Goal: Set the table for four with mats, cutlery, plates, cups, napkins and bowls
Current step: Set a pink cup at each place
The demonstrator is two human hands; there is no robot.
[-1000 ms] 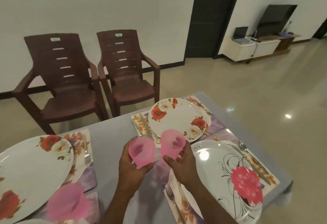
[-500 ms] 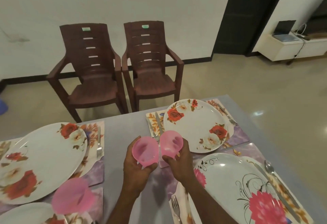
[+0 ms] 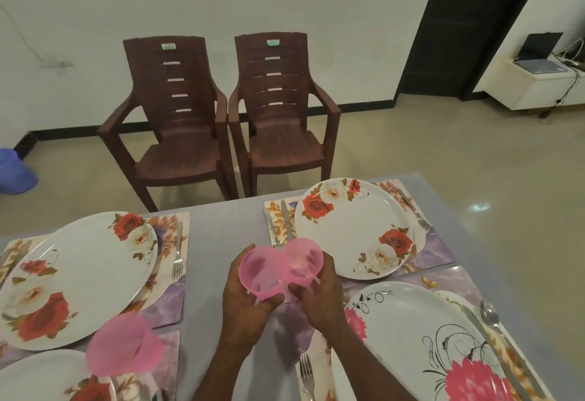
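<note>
Both hands were up over the middle of the grey counter (image 3: pixel 221 229), each gripping a pink cup. The left hand (image 3: pixel 245 302) wrapped its fingers around the left pink cup (image 3: pixel 261 274), thumb under the base; the right hand (image 3: pixel 319 290) clutched the right pink cup (image 3: pixel 305 258), the two cups touching rim to rim. At two o'clock from the hands sat the rose plate (image 3: pixel 351 226) on its mat (image 3: pixel 433 252). At eight o'clock, a third pink cup (image 3: pixel 123 348) stood near the large rose plate (image 3: pixel 76 277). At four o'clock lay the pink-flower plate (image 3: pixel 411 337), a fork (image 3: pixel 305 372) just beside it.
</note>
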